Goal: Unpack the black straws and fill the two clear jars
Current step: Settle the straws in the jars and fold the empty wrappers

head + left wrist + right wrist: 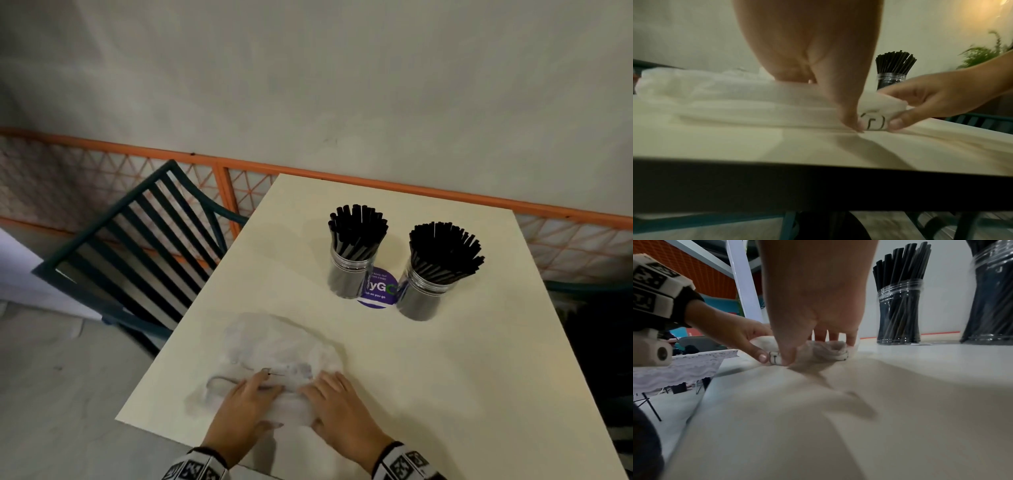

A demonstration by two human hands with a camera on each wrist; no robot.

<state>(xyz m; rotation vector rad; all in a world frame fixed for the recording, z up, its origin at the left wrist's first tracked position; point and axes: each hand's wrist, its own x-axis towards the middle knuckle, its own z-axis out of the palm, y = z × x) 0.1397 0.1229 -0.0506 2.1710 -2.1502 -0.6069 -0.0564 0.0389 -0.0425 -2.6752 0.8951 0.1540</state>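
At the near edge of the cream rectangular table (428, 359), the left hand (239, 411) and right hand (342, 411) are each pinching the rolled end of the crumpled white plastic wrapper (274, 346), thumbs below, fingers on top. Beyond it, two clear plastic jars (349, 277) (423, 296) are standing upright, well apart from the hands, each holding a fanned bundle of black straws (358, 229) (445, 250), flanking a round purple sticker (378, 291).

A cream table (428, 359) is seen with a round purple sticker (378, 289) on it, a dark slatted chair (137, 246) set beside its left edge — behind, an orange-railed lattice fence (102, 171) and a plain wall (308, 85); a fern (984, 52) is glimpsed.
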